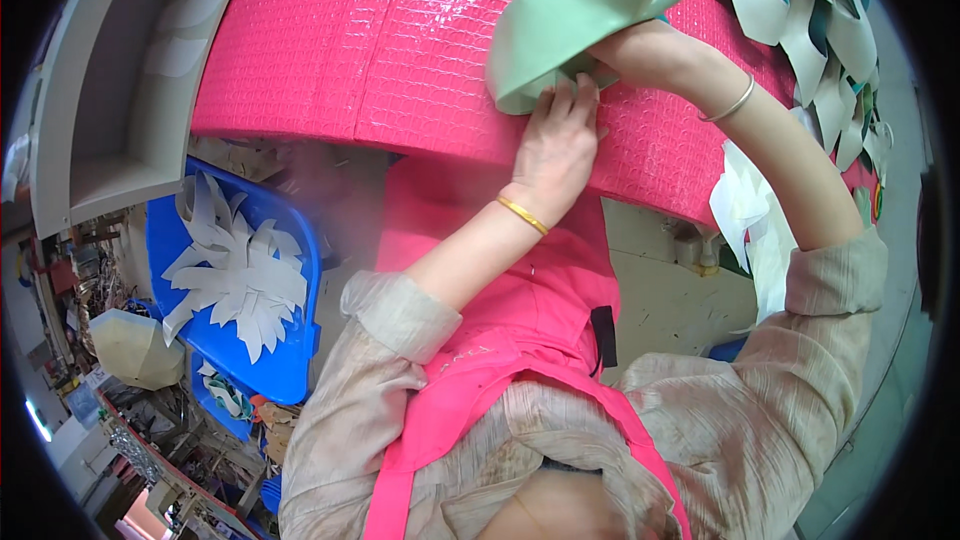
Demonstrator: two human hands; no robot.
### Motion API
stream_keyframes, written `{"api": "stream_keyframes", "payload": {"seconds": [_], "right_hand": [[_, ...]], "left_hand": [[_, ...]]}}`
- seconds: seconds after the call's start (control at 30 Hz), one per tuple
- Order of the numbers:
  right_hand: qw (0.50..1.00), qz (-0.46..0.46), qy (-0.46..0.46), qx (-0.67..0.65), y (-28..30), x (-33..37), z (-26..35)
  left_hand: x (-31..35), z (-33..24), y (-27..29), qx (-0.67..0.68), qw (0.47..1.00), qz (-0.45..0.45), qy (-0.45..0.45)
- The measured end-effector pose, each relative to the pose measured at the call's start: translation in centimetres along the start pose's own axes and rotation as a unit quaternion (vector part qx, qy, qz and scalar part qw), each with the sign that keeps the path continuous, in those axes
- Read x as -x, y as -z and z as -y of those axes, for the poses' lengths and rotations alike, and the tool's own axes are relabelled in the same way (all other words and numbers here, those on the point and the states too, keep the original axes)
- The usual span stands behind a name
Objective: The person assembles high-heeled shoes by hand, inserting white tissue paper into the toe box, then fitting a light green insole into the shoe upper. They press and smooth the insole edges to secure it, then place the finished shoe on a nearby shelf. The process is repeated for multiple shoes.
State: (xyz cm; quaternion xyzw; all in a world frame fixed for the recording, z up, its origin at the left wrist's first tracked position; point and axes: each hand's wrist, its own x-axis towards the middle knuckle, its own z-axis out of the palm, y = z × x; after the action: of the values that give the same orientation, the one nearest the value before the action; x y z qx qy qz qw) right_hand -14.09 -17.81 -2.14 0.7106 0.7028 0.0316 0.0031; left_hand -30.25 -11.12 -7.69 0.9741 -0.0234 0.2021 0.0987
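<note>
A pale green, smooth, curved piece of flexible sheet [590, 15], shaped like a shallow bowl or cap panel, is held up over a pink table covering [300, 50]. My left hand [562, 140], a yellow bangle on its wrist, has its fingers bent together on the piece's lower edge. My right hand [640, 50], with a silver bangle on its wrist, reaches in at the piece's right side. The sheet hides its fingers, so their grip cannot be seen.
Many pale cut sheet pieces [800, 10] are heaped at the table's far right. At left, a blue tub [305, 340] holds white leaf-shaped cut pieces [250, 275]. A grey open box or shelf [100, 180] stands by the table's left end. White pieces [750, 210] hang at the right edge.
</note>
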Motion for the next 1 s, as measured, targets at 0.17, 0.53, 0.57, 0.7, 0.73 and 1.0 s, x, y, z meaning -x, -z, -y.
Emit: {"api": "stream_keyframes", "payload": {"seconds": [0.17, 0.53, 0.57, 0.7, 0.73, 1.0], "right_hand": [[0.994, 0.095, -0.054, 0.022, 0.0, -0.9, 0.6], [0.882, 0.313, 0.058, 0.347, -0.5, -0.6, -1.4], [0.848, 0.311, 0.117, 0.412, -2.6, 1.1, -3.4], [0.905, 0.257, 0.023, 0.338, 1.1, -0.5, 0.1], [0.924, 0.205, 0.016, 0.323, 0.7, 0.1, 0.3], [0.995, 0.061, -0.078, 0.028, 1.5, 3.0, 2.8]], "left_hand": [[-0.6, -0.5, -0.1, 0.014, 1.000, 0.020, 0.019], [-1.7, -1.6, -0.7, -0.089, 0.994, 0.063, 0.002], [-1.7, -1.7, -0.9, -0.054, 0.998, 0.034, 0.001], [-1.6, -0.8, -1.7, 0.021, 0.999, -0.014, 0.026], [-1.7, -1.2, -1.7, 0.023, 0.999, -0.005, 0.025], [-2.4, -3.0, -2.2, -0.012, 0.998, 0.026, 0.058]]}}
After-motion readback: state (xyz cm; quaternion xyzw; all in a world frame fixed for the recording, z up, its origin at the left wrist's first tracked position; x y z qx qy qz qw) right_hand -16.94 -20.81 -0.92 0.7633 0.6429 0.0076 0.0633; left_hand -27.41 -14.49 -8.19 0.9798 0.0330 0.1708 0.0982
